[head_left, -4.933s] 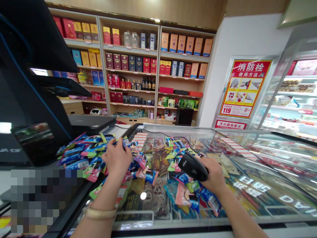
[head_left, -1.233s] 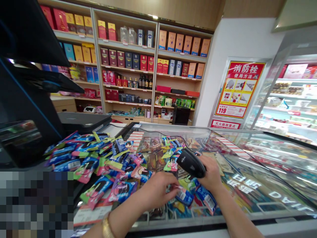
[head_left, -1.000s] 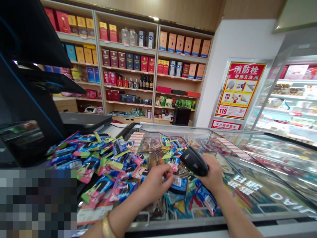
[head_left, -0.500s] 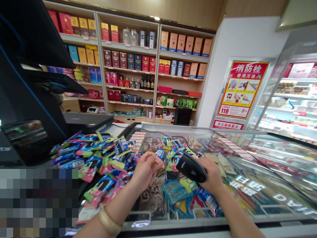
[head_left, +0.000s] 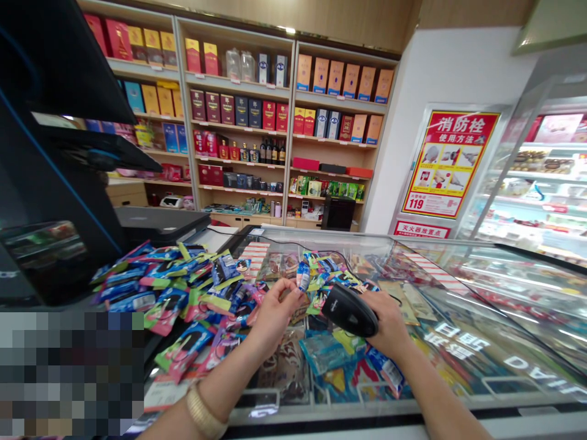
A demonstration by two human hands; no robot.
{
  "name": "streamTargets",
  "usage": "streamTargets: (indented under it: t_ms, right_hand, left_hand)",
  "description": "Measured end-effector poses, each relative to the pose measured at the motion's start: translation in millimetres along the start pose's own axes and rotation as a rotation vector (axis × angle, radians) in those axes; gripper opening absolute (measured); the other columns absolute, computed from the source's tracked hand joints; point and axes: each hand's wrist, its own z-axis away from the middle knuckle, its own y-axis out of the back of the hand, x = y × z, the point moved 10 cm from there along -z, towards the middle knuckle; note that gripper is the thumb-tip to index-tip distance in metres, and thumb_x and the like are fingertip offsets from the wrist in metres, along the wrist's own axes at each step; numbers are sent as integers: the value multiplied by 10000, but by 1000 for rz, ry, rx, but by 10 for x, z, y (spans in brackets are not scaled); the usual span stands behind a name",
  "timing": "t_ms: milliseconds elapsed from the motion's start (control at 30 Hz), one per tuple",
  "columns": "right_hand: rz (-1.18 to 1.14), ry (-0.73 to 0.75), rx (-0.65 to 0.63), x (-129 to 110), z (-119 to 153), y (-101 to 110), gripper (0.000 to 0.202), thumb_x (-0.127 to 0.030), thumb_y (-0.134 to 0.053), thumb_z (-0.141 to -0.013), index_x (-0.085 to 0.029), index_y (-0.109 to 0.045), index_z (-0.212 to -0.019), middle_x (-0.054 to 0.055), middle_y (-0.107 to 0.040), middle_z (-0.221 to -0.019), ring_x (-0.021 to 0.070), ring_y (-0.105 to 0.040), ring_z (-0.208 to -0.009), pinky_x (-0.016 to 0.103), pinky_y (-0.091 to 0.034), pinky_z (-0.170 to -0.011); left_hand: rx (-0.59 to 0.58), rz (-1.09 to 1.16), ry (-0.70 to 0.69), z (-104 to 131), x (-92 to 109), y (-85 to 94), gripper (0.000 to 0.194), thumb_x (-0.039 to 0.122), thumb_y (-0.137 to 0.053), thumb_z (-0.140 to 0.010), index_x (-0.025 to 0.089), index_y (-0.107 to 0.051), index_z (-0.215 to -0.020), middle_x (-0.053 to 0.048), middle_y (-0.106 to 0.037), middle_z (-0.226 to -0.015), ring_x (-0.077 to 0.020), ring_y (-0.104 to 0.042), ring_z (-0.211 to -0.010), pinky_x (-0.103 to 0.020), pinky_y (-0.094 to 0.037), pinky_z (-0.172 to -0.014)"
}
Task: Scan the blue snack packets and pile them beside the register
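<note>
Between the thumb and fingers of my left hand (head_left: pixel 277 308) is a small blue-and-pink snack packet (head_left: pixel 303 276), held upright by its lower end. My right hand (head_left: pixel 387 321) is wrapped round a black barcode scanner (head_left: pixel 351 310), whose head points left toward that packet. To the left lies a big heap of similar blue, pink and green packets (head_left: pixel 172 284). A smaller pile of packets (head_left: pixel 323 266) rests on the glass behind both hands. One more blue packet (head_left: pixel 386 371) lies below the scanner.
A glass-topped freezer (head_left: pixel 458 330) with bagged goods inside spans the front. The scanner's cord trails back across the glass. At the left stands a dark checkout machine (head_left: pixel 55 159). Shelves of boxed bottles (head_left: pixel 241 113) line the back wall, and a red-and-yellow poster (head_left: pixel 452 164) hangs at right.
My left hand has moved slightly up and right, and its packet has turned from slanting to more upright. The scanner has shifted a little to the left in my right hand.
</note>
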Motion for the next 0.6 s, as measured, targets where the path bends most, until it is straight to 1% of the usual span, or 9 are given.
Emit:
streamTargets:
  t_ms: [100,167,267,333,400,500,567,600]
  right_hand:
    - [5,-1,-3,-3,-1,-4,176,-236,-494,-809,-211,-645,-896,36,-667,-758,174,-595,-687,309,-379,-624]
    - [5,1,-5,-3,4,-10,179,-238,-495,-806,-213,-647,-897,35,-663,-750,175,-593,-686,307,-381,-623]
    - [2,-1,-3,9,15,-12,194,-247,-504,-788,-212,-643,-919,39,-667,-764,180,-593,-688,312,-390,-630]
    - [8,1,9,19,22,-1,200,-246,-512,-775,-211,-637,-928,44,-674,-782,187,-600,-700,320,-397,-641]
    - [19,10,26,24,26,18,201,-244,-517,-769,-212,-632,-931,45,-678,-789,194,-607,-712,325,-401,-645]
    - [34,13,39,31,26,35,208,-265,-511,-784,-212,-634,-943,51,-682,-798,199,-616,-723,329,-408,-647]
    - [41,1,41,41,25,40,217,-278,-504,-795,-210,-640,-948,55,-682,-797,200,-618,-719,335,-417,-657]
    - [43,-4,42,44,24,42,221,-281,-504,-797,-210,-644,-952,55,-681,-793,199,-618,-714,336,-419,-658]
  left_hand:
    - [-8,-43,-10,3,-6,-11,379,527,-611,-717,214,-396,-738,-33,-661,-977,-152,-634,-761,-204,-384,-564]
    - [-9,-58,-21,3,4,-9,372,527,-603,-727,214,-403,-739,-44,-666,-1033,-154,-639,-768,-213,-399,-576]
    - [-2,-67,-66,-8,52,9,351,501,-618,-729,206,-428,-717,-68,-653,-1161,-188,-650,-879,-245,-448,-637]
    - [14,-63,-124,-25,109,42,333,475,-626,-732,203,-437,-700,-80,-649,-1187,-214,-642,-964,-273,-477,-705]
    - [66,-63,-198,-48,183,130,308,456,-616,-746,207,-437,-710,-77,-669,-1127,-213,-636,-974,-287,-485,-756]
    - [182,-124,-305,-76,312,335,247,429,-562,-791,219,-435,-758,-38,-678,-923,-172,-630,-837,-279,-480,-749]
    - [242,-242,-342,-89,403,458,197,406,-483,-838,225,-429,-781,-9,-636,-797,-157,-601,-743,-277,-468,-716]
    - [261,-341,-344,-97,448,500,178,387,-438,-860,227,-427,-784,-1,-616,-758,-158,-590,-720,-283,-459,-716]
